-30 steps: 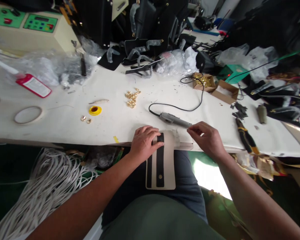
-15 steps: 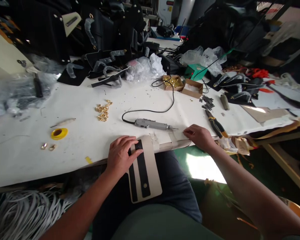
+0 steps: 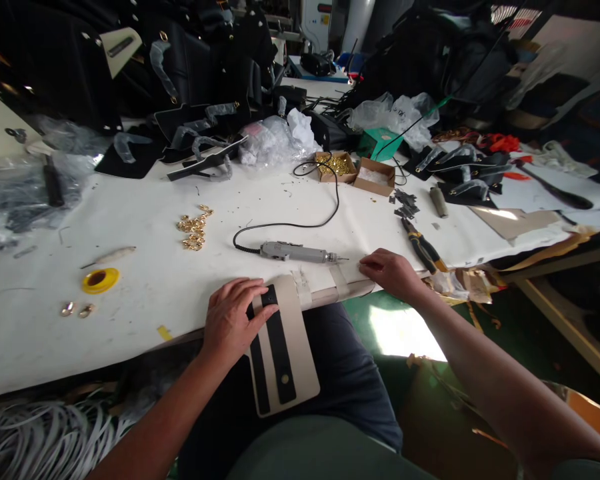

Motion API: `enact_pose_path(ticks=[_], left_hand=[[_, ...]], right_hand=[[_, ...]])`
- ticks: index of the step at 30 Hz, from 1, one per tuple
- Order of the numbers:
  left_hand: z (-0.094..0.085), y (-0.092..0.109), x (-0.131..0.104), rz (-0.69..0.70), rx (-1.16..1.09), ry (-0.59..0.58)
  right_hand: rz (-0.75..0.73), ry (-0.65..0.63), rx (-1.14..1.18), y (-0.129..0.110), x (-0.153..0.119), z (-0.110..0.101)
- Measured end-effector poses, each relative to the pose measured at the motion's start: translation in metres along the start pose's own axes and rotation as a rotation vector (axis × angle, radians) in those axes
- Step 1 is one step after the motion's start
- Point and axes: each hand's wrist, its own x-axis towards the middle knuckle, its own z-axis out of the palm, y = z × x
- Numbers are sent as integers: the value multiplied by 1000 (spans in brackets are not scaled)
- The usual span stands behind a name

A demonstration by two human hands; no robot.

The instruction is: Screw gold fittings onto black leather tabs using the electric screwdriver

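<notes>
My left hand [image 3: 234, 317] lies over the upper left of a beige panel [image 3: 297, 340], holding it with thumb and fingers across its two black straps. The panel rests partly on the table edge and partly over my lap; the longer black strap [image 3: 281, 353] has a round metal stud near its lower end. At the table edge, my right hand [image 3: 391, 272] is closed, thumb and forefinger pinched; whatever is between them is too small to make out. Just left of those fingertips, an electric screwdriver [image 3: 300, 253] lies on its side, bit pointing toward them.
Behind the screwdriver stand a carton of brass pieces [image 3: 336, 167] and another small carton [image 3: 375, 176]. Pliers [image 3: 423, 245] lie right of my right hand. Gold clasps [image 3: 195, 228] and a yellow tape roll [image 3: 101, 281] are at left. The screwdriver's black cord [image 3: 300, 226] loops across the table.
The whole view has shifted slightly, so most things sit further left. Both hands keep nearly the same pose, and the panel remains under my left hand.
</notes>
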Motion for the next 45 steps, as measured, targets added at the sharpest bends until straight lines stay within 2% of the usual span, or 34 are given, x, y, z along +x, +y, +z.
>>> enact_pose_path(ticks=[5, 12, 22, 30, 39, 45], left_hand=[[-1, -3, 1, 29, 9, 16], [4, -14, 2, 75, 17, 77], [6, -17, 2, 87, 30, 86], [3, -13, 2, 70, 12, 61], [5, -14, 0, 69, 20, 49], [6, -16, 0, 80, 46, 78]], right_hand=[[38, -60, -96, -12, 5, -3], [44, -58, -168, -23, 10, -6], [14, -112, -157, -15, 17, -9], [24, -91, -177, -12, 16, -3], [163, 70, -123, 19, 30, -11], [255, 157, -173, 48, 72, -29]])
